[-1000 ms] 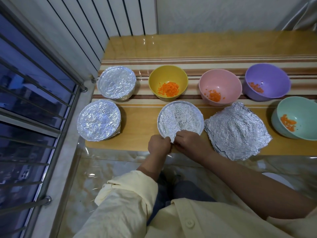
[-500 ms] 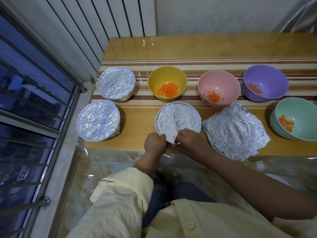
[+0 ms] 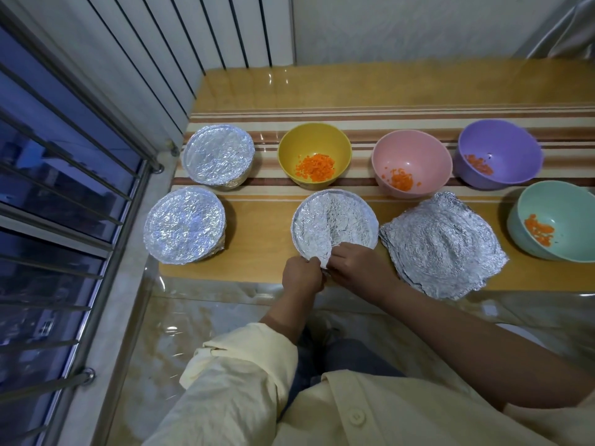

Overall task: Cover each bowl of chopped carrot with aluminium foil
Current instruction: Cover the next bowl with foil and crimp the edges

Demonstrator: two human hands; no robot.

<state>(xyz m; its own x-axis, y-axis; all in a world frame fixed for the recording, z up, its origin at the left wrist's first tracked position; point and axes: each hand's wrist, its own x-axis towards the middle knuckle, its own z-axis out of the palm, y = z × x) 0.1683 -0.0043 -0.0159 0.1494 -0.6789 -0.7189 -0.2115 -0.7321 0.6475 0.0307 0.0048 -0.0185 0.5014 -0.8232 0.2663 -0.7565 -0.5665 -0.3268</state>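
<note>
A foil-covered bowl [image 3: 335,223] sits at the table's near edge in the middle. My left hand [image 3: 301,273] and my right hand [image 3: 354,268] both pinch the foil at its near rim, fingers curled, a crumpled flap between them. A stack of loose foil sheets [image 3: 442,249] lies just right of it. Open bowls with chopped carrot stand behind and to the right: yellow [image 3: 314,154], pink [image 3: 412,162], purple [image 3: 499,154], and mint green [image 3: 553,220].
Two more foil-covered bowls stand at the left, one at the back [image 3: 219,154] and one nearer [image 3: 184,224]. A barred window [image 3: 48,204] runs along the left, a white ribbed panel [image 3: 180,43] behind. Clear plastic covers the floor below the table edge.
Both hands stayed at the middle bowl's near rim, shifting slightly as they work the foil edge there. Nothing else moved.
</note>
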